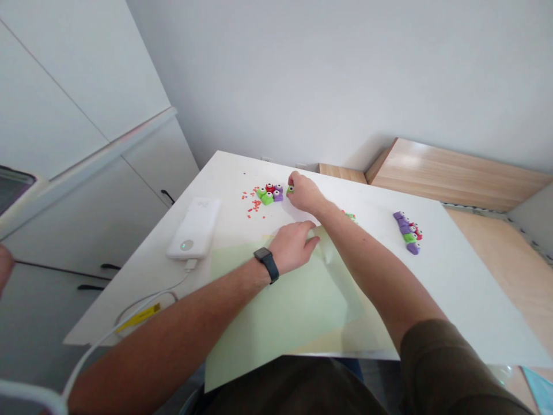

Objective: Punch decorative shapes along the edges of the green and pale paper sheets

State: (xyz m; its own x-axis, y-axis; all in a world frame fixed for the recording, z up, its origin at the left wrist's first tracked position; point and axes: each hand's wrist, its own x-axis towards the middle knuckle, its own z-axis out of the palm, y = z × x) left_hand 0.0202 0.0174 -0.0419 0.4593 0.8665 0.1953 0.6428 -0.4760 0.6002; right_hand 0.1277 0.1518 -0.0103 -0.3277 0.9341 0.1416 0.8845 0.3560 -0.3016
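Observation:
My right hand (305, 193) reaches across from the lower right, its fingertips pinching a small green clay piece (290, 189). That piece sits at the edge of a tight cluster of green, red and purple clay pieces with eyes (270, 195). Red clay crumbs (253, 203) lie scattered to the cluster's left. My left hand (294, 248), with a black watch on its wrist, rests open on a pale green paper sheet (276, 305), near the sheet's far edge.
A white power bank (194, 227) with a plugged-in cable lies on the white table (432, 288) to the left. A purple, green and red clay row (406, 232) stands at the right. Part of another hand (4, 268) shows at the far left, beside white cabinets (86, 230).

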